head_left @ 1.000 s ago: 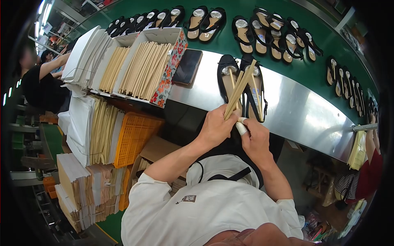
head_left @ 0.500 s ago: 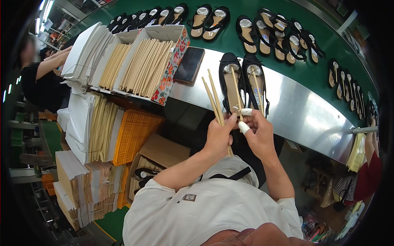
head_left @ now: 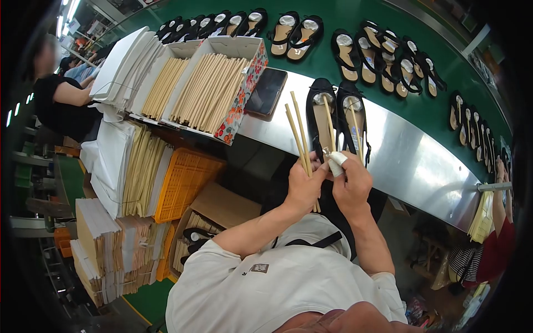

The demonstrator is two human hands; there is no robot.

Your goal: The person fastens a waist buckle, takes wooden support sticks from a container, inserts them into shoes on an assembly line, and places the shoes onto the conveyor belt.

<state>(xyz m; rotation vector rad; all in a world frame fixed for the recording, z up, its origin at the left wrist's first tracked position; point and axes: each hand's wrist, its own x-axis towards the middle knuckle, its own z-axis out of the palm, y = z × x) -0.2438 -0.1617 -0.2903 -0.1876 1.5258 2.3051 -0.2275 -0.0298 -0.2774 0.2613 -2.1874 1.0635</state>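
Observation:
My left hand (head_left: 302,188) is closed around thin tan sticks (head_left: 297,133), which point up and stick out below the palm. Beside it, my right hand (head_left: 353,188), with white wraps (head_left: 337,161) on thumb and forefinger, pinches at the lower end of another stick (head_left: 329,122). That stick runs along the inside of a black slingback flat (head_left: 318,119), its upper end at the white toe stuffing. The fingertips and the shoe's heel overlap, so the exact grip is partly hidden. A matching black shoe (head_left: 345,121) lies alongside on the right, with its own stick (head_left: 356,127) inside.
Boxes of upright sticks (head_left: 205,91) stand left, near a dark phone (head_left: 266,91). More black shoes (head_left: 297,36) line the green belt (head_left: 333,16) beyond the metal ledge (head_left: 411,150). An orange crate (head_left: 186,177) and stacked cardboard (head_left: 105,244) sit lower left. Another person (head_left: 64,105) is at far left.
The whole view has shifted slightly. My right thumb and forefinger, apart around the stick's end before, are now pressed together. My left fingers have come in closer to them at the shoe's heel.

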